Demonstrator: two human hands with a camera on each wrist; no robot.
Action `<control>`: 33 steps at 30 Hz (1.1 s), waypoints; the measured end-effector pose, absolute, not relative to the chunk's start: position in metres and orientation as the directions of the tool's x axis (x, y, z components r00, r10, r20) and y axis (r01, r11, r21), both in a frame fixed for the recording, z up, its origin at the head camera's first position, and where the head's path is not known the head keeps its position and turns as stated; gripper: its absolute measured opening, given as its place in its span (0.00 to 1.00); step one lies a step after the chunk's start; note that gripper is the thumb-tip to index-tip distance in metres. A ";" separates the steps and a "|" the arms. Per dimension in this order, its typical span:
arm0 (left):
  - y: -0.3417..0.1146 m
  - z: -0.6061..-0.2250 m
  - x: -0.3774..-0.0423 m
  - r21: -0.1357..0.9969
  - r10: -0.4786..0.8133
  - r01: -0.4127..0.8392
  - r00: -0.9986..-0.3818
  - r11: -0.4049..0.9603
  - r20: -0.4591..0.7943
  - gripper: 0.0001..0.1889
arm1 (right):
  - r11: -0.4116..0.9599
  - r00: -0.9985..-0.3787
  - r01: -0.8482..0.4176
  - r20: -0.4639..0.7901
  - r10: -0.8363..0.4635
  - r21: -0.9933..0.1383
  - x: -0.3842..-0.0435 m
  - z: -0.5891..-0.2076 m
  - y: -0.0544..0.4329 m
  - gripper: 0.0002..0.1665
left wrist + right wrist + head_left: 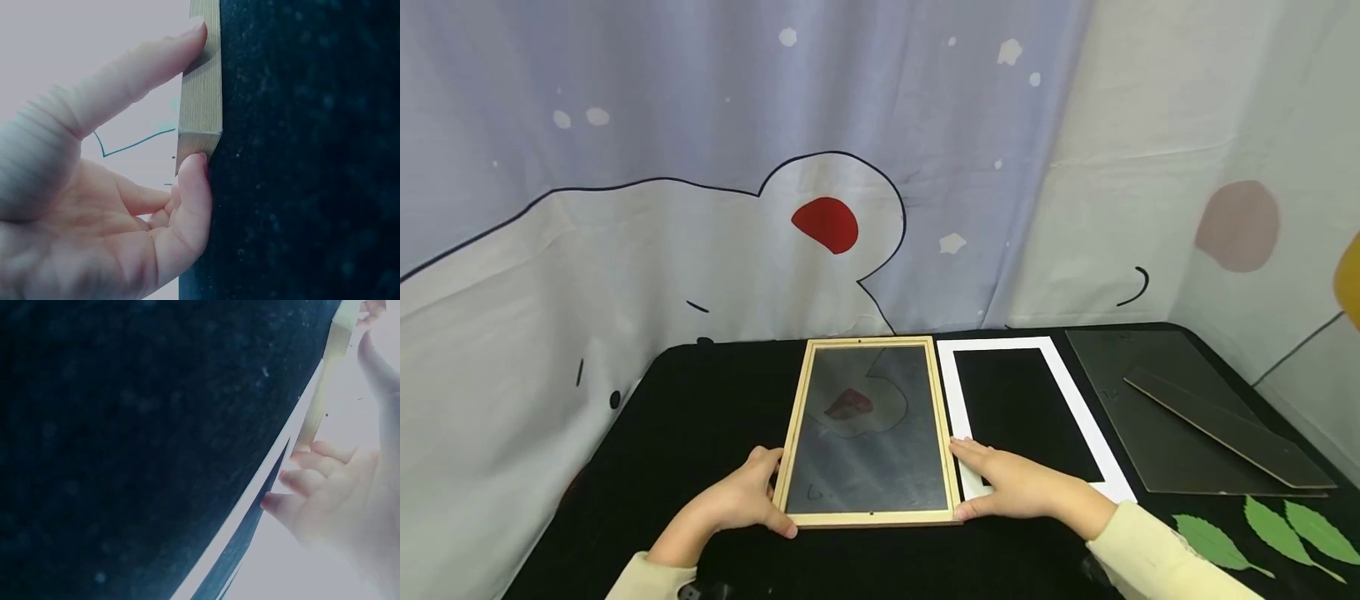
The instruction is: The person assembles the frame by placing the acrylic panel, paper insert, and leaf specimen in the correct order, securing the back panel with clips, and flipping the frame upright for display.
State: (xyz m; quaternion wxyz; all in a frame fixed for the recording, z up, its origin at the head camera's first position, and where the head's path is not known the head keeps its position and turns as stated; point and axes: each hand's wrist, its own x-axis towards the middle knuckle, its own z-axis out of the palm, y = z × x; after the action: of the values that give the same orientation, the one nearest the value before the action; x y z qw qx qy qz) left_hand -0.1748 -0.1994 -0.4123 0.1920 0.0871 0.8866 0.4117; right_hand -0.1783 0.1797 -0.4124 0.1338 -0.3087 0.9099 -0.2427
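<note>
A light wooden picture frame (947,417) lies on the black-covered table in the head view, its glossy pane (872,450) mirroring the curtain. My left hand (741,496) holds its near left corner. In the left wrist view, that thumb lies on the front edge of the wood while curled fingers (194,194) press the side by the corner. On the opposite side, my right hand (1018,483) rests fairly straight fingers against the right rail, thumb at the near right corner. This hand reaches over the white mat (1082,417), a rectangular border lying right of the frame.
A dark grey backing board (1172,442) lies at the right, with a narrow stand leg (1225,425) angled up from it. Several green leaves, one a single leaf (1213,542), lie at the near right. A printed curtain (700,100) hangs behind the table.
</note>
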 end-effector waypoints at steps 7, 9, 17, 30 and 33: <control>-0.202 -0.415 -0.173 0.790 0.367 0.041 -0.899 0.612 -0.238 0.55 | 0.697 -0.814 -0.477 -0.030 -0.580 -0.534 -0.180 -0.404 0.194 0.58; -0.202 -0.416 -0.173 0.792 0.373 0.046 -0.898 0.609 -0.234 0.54 | 0.713 -0.835 -0.463 -0.010 -0.550 -0.527 -0.181 -0.399 0.201 0.56; -0.205 -0.413 -0.174 0.789 0.377 0.047 -0.895 0.613 -0.239 0.54 | 0.758 -0.892 -0.422 0.079 -0.445 -0.498 -0.180 -0.380 0.237 0.53; -0.204 -0.410 -0.177 0.780 0.354 0.033 -0.902 0.625 -0.245 0.54 | 0.847 -0.964 -0.249 0.040 -0.261 -0.469 -0.168 -0.392 0.294 0.56; -0.205 -0.410 -0.177 0.775 0.346 0.026 -0.904 0.631 -0.251 0.54 | 0.855 -0.970 -0.224 0.024 -0.241 -0.467 -0.167 -0.396 0.303 0.57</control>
State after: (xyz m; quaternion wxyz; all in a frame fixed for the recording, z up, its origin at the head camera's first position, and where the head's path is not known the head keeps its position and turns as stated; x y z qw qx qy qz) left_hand -0.1770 -0.2049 -0.4101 0.1920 0.1052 0.8825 0.4163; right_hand -0.1669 0.3026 -0.3964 0.0178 -0.1209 0.9630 -0.2403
